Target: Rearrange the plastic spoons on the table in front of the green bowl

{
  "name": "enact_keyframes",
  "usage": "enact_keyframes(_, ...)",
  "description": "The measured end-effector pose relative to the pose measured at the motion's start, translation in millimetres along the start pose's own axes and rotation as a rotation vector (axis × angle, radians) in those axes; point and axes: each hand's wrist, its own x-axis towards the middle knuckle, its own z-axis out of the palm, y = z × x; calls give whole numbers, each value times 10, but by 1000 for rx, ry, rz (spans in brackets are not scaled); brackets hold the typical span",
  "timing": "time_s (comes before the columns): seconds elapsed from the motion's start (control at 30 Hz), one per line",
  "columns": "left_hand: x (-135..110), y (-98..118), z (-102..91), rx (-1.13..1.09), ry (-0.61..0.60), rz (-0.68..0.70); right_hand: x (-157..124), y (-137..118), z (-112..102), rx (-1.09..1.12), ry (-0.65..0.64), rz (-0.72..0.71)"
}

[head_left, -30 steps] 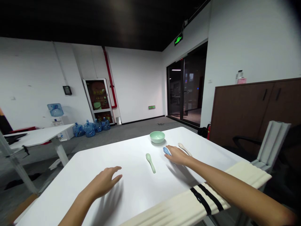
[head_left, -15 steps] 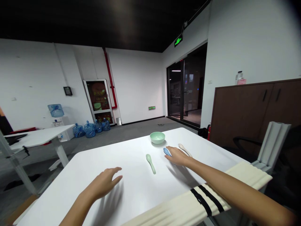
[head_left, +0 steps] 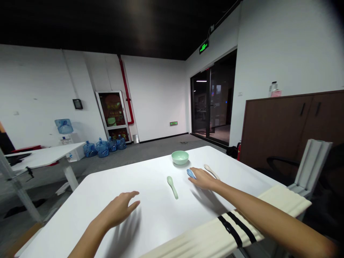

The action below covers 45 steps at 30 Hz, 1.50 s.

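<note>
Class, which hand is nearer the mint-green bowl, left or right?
Right. The right hand is just in front of the mint-green bowl, slightly to its right; the left hand is farther back and to the bowl's left.

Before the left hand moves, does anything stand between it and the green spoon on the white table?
No, nothing visible does. Only white tabletop lies between the left hand and the pale green spoon. The right hand, touching a blue spoon, is on that spoon's far side.

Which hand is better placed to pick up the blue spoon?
Right, probably: the right hand lies over the blue spoon, while the left hand sits farther off, with the green spoon between them.
</note>
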Motion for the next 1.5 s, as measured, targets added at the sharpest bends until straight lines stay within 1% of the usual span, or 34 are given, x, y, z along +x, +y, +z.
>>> enact_keyframes(0.23,2,-10,8,3,-2,-4,27,55,80,54,-27,48)
enact_keyframes(0.33,18,-47,35,1,3,-1,108,152,79,48,15,44)
enact_keyframes(0.4,31,-70,53,-6,7,9,202,262,14,34,63,82)
enact_keyframes(0.47,43,-80,65,-8,8,19,316,403,-95,27,76,171)
enact_keyframes(0.57,50,-76,69,-2,6,18,480,652,-262,-52,50,274)
enact_keyframes(0.6,50,-73,67,0,4,13,521,739,-297,-92,56,296)
enact_keyframes(0.67,48,-73,61,4,4,1,567,913,-316,-156,17,369)
enact_keyframes(0.77,45,-85,52,1,4,-11,548,1162,-224,-199,-61,470)
enact_keyframes(0.87,48,-101,53,-4,-1,-11,468,1379,-62,-176,-94,553)
enact_keyframes(1.0,67,-110,70,-2,-16,-9,384,1584,101,-121,-158,603)
enact_keyframes(1.2,83,-124,89,-15,-20,0,384,1717,225,-29,-253,614)
enact_keyframes(1.3,68,-121,81,-10,-21,-1,408,1733,246,-37,-264,598)
enact_keyframes(1.4,50,-103,71,-3,-31,-13,455,1687,192,-63,-205,554)
enact_keyframes(1.5,44,-82,66,-7,-40,-15,551,1535,81,-73,-104,495)
